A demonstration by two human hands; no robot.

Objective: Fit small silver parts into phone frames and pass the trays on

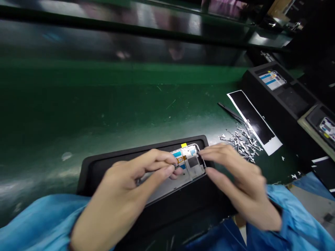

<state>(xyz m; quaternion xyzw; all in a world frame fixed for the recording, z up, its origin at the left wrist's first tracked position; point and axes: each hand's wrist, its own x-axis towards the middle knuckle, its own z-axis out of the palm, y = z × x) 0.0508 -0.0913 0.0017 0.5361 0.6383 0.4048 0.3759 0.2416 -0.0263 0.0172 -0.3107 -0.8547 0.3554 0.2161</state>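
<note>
A phone frame point(188, 166) with blue, orange and grey parts inside lies in a black tray point(104, 164) on the green bench. My left hand point(125, 195) rests over the frame, thumb and fingers pinched together above its middle; what they pinch is too small to name. My right hand point(235, 177) is at the frame's right end, with its fingers pressed against the top corner and edge of the frame. Both arms wear blue sleeves.
A pile of several small silver metal strips point(242, 141) lies right of the tray, beside a black sheet with white border point(255, 120). Black fixtures holding phone parts point(273, 80) stand at the far right. The green conveyor surface point(104, 97) stretches behind.
</note>
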